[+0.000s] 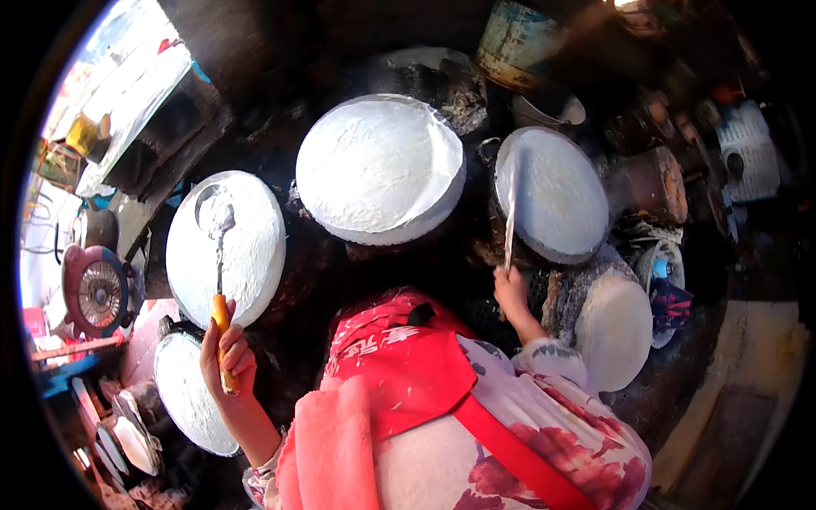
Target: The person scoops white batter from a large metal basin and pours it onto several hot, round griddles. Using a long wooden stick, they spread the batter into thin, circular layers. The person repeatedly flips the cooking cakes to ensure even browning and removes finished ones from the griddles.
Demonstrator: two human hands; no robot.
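Note:
My left hand (226,348) grips the orange handle of a metal ladle (216,223). Its bowl rests flat on the white batter of the left round steamer surface (246,255). My right hand (510,291) holds a long thin flat stick (510,212) that reaches up onto the right round steamer surface (561,191), which is covered with a pale sheet. Between them stands a larger round surface (378,166) coated in white. I wear a red apron and a floral top.
A basin of white batter (189,395) sits at lower left below my left hand. A round white lid (614,327) lies at right. A red fan (95,291) stands at far left. Dark pots and a painted bucket (514,42) crowd the back.

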